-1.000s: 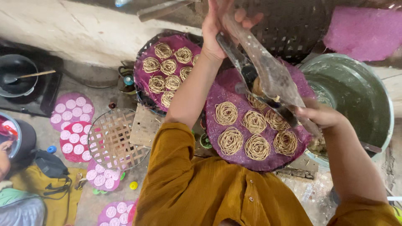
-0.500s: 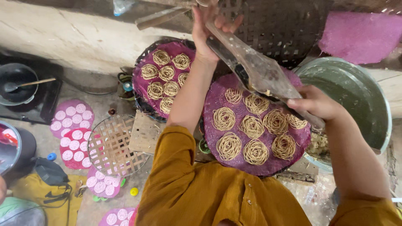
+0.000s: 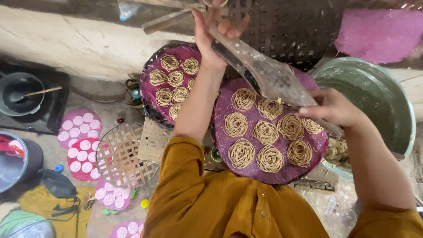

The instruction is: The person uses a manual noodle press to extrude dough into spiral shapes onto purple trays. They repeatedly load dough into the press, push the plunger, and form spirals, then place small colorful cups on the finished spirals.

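Note:
My left hand (image 3: pixel 214 33) is raised at the top of the view, shut on the upper end of a long clear plastic bag (image 3: pixel 269 77) smeared with dough. My right hand (image 3: pixel 331 108) grips the bag's lower end near the right edge of a round tray covered in purple cloth (image 3: pixel 246 169). The bag slants across above this tray, which holds several coils of thin noodle strands (image 3: pixel 265 132). A second purple-lined tray (image 3: pixel 150 94) with several more coils lies behind my left forearm.
A large green basin (image 3: pixel 374 94) stands at the right with a purple cloth (image 3: pixel 379 33) beyond it. At the left are an empty woven basket tray (image 3: pixel 121 154), pink mats with white discs (image 3: pixel 79 128), and a dark pot with a wooden spoon (image 3: pixel 22 94).
The bag has risen off the near tray and lies flatter, uncovering more coils. My left hand has shifted slightly left; my right hand still holds the lower end.

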